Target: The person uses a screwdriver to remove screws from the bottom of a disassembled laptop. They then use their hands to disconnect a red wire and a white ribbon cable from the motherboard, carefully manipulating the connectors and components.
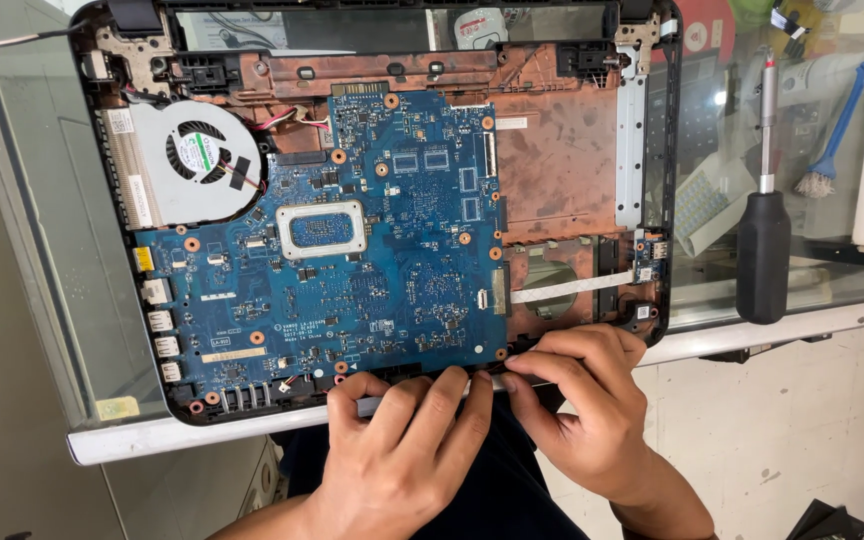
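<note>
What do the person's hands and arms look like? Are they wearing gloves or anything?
No gloves. Both the left hand and the right hand are bare, with short, trimmed fingernails. No rings, watch or bracelets show, and no sleeves reach the wrists or forearms in view. The dark cloth below the hands looks like the person's clothing.

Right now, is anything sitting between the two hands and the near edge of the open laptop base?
Nothing visible. The left hand and right hand already rest their fingertips directly on the near edge of the laptop base, just below the blue motherboard. The screwdriver lies apart, on the glass to the right.
</note>
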